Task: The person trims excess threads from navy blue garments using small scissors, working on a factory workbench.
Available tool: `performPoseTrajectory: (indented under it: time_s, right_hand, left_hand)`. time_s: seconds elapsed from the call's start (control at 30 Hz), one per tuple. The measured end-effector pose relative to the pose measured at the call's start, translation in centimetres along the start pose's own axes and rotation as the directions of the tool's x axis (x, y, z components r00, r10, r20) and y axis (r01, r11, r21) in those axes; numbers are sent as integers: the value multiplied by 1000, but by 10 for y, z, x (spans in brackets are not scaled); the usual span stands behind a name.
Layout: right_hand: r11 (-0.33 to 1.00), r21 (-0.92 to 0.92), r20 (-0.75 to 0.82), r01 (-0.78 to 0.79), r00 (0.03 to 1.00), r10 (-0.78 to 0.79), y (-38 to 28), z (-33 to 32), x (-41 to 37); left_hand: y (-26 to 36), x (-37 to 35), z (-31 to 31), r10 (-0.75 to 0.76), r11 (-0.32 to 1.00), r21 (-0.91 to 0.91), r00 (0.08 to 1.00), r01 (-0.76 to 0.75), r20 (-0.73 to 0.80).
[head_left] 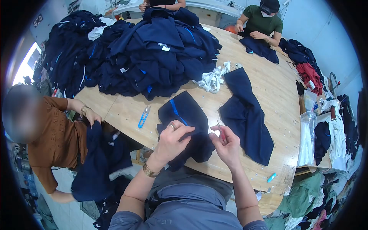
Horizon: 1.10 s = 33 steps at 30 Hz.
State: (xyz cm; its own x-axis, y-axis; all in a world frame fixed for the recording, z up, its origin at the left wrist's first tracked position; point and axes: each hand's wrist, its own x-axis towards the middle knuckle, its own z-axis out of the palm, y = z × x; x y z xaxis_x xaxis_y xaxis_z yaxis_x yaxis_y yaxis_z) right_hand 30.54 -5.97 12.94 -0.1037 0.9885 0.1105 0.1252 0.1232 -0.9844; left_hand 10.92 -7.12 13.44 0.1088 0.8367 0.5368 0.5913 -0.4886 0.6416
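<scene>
Hands apart: the right hand (229,147) is closed round red-handled snips (222,134); the left hand (170,145) curls over the navy garment (194,111) (whether it pinches a thread, I cannot tell). Best hold the cloth taut, blade tips angled off the weave. The garment lies at the near edge of the desk (249,174), long axis roughly away from the person, peaked end pointing far.
</scene>
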Motion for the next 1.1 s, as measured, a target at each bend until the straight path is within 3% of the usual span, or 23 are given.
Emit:
performPoseTrajectory:
  time_s: [0.1, 0.2, 0.3, 0.4, 0.5, 0.6, 0.7, 0.73, 0.83, 0.87, 0.9, 0.97, 1.03, 1.1]
  right_hand:
    - [997, 68, -12, 21, 1000, -20, 3, 5, -4]
    - [970, -150, 52, 190, 981, -184, 4, -2, -6]
    - [922, -304, 76, 239, 971, -227, -2, -4, -8]
    - [847, -452, 106, 279, 960, -259, -5, -7, -11]
    - [742, -547, 123, 388, 914, -387, -7, -6, -12]
    - [888, -409, 33, 209, 976, -215, -12, -6, -12]
    - [916, -301, 103, 264, 964, -244, -22, 1, -8]
    - [881, -249, 134, 403, 915, -380, -16, 7, -6]
    - [682, -344, 294, 645, 764, -575, 6, 12, 2]
    - [754, -261, 264, 603, 796, -545, 14, 15, 1]
    - [873, -161, 142, 460, 886, -441, 12, 17, -1]
    - [984, 102, -48, 145, 989, -141, 4, 20, -5]
    - [987, 155, -202, 41, 979, -9, 16, 14, 0]
    - [982, 188, -192, 13, 981, 23, 19, 9, 2]
  left_hand:
    - [-9, -1, 5, 248, 966, 108, 959, -234, -139]
    - [-14, -1, 4, 397, 915, 147, 902, -376, -170]
    - [-18, -5, 3, 472, 875, 203, 868, -440, -154]
    - [-21, -8, 1, 529, 835, 259, 839, -486, -130]
    - [-22, -10, 2, 559, 807, 308, 820, -503, -126]
    - [-23, -10, 3, 568, 795, 327, 816, -511, -106]
    - [-22, -10, 7, 567, 800, 304, 818, -518, -99]
    - [-21, -10, 8, 553, 811, 291, 828, -508, -96]
    - [-18, -13, 9, 508, 842, 268, 856, -469, -98]
    - [-20, -15, 8, 493, 850, 272, 863, -451, -107]
    - [-22, -17, 7, 477, 857, 279, 871, -433, -116]
    - [-26, -21, 4, 482, 854, 293, 866, -431, -133]
    - [-29, -26, 3, 484, 852, 303, 863, -427, -144]
    - [-34, -27, 3, 491, 848, 307, 859, -432, -147]
